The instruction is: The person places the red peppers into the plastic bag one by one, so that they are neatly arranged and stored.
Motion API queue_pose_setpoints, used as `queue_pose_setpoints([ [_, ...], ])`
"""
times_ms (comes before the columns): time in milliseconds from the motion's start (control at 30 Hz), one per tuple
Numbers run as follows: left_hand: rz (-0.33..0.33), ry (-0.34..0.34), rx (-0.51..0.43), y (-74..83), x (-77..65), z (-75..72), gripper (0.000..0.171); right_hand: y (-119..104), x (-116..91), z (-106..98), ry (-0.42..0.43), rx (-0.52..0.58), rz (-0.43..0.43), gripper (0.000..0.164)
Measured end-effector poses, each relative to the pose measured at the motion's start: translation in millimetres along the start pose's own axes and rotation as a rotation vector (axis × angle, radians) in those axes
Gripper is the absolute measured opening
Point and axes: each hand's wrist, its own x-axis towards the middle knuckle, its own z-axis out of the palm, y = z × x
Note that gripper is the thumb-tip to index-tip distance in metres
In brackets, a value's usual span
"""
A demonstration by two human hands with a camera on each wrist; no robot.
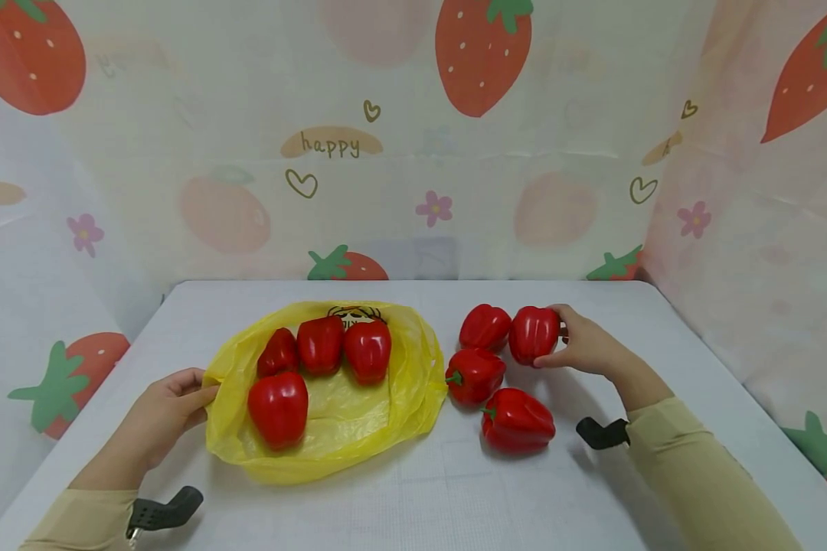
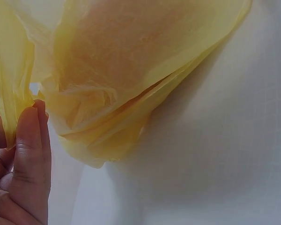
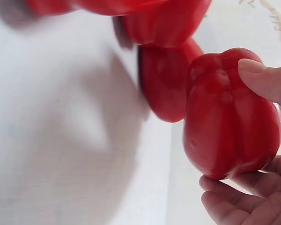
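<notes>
My left hand [image 1: 168, 413] pinches the left edge of a yellow plastic bag [image 1: 338, 459], which lies spread with its mouth wide. Thin folds of the bag [image 2: 18, 79] run between thumb and fingers in the left wrist view. Several red bell peppers sit inside, the nearest one a large pepper [image 1: 279, 409]. My right hand [image 1: 586, 343] grips a red bell pepper [image 3: 232, 117], thumb on one side and fingers on the other. That pepper appears raised off the table. Right of the bag are three more: a back pepper [image 1: 485, 327], a middle pepper [image 1: 478, 376] and a front pepper [image 1: 520, 422].
All of this is on a white table [image 1: 386, 513]. A strawberry-patterned curtain [image 1: 400, 92] stands behind it and along both sides. A black wrist mount [image 1: 165, 509] sticks out at the left cuff, and another black mount [image 1: 601, 434] at the right.
</notes>
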Motion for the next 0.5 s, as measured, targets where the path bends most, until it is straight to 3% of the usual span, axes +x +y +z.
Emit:
queue_pose_setpoints([
  [500, -0.001, 0.001, 0.003, 0.1, 1.1, 1.3, 0.050, -28, 11, -7, 0.022, 0.019, -0.048, 0.087],
])
